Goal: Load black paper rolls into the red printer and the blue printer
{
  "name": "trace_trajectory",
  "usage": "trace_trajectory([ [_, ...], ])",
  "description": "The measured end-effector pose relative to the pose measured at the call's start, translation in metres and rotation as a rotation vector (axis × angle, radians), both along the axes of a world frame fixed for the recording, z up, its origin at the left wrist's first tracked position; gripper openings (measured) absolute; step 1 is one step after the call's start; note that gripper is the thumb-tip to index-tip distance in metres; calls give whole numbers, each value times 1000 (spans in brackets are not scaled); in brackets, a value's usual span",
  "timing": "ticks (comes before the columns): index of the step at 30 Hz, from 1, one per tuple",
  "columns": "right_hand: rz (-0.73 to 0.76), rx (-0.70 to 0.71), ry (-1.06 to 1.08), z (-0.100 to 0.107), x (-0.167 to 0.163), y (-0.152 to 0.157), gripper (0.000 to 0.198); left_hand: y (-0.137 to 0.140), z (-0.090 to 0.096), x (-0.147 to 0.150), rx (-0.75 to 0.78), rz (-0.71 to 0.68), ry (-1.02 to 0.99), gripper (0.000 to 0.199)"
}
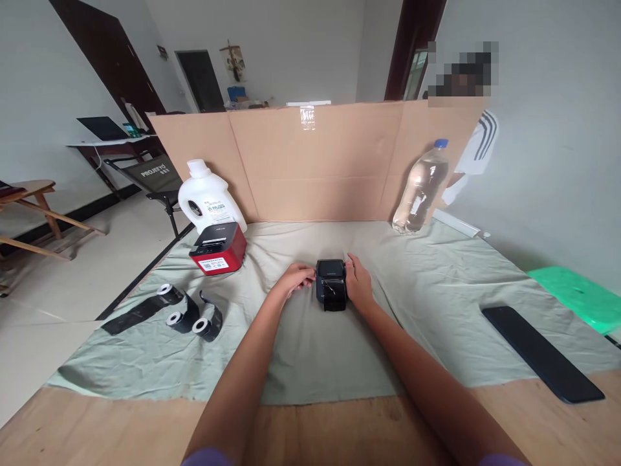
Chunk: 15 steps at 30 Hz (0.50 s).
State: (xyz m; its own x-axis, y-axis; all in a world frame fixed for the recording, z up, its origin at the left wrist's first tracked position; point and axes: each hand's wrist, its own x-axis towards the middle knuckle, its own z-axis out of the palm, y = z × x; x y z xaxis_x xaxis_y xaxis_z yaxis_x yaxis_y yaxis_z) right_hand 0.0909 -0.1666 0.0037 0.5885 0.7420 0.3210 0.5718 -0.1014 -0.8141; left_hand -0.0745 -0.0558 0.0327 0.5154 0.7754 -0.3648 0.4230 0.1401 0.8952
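Boxy black plastic device (330, 269) sat on rumpled pale-green cloth (330, 362), glossy black strip (334, 298) drooping down its front; curled left hand (297, 278) and straighter right hand (359, 283) flanked it, grip impossible to tell. Uneven pressure risked skidding it over folds; a snag, tearing the strip.

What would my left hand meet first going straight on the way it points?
Probably the left side of the small black printer; your left hand is right beside it, possibly already touching.
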Motion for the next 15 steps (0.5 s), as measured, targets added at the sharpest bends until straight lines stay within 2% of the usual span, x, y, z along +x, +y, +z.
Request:
trace_trajectory([
  [10, -11, -102, 26, 10, -2, -5, 63, -2, -2, 1, -28, 2, 22, 14],
  [15, -5, -103, 31, 10, -2, -5, 64, -4, -2, 2, -26, 12, 17, 14],
])
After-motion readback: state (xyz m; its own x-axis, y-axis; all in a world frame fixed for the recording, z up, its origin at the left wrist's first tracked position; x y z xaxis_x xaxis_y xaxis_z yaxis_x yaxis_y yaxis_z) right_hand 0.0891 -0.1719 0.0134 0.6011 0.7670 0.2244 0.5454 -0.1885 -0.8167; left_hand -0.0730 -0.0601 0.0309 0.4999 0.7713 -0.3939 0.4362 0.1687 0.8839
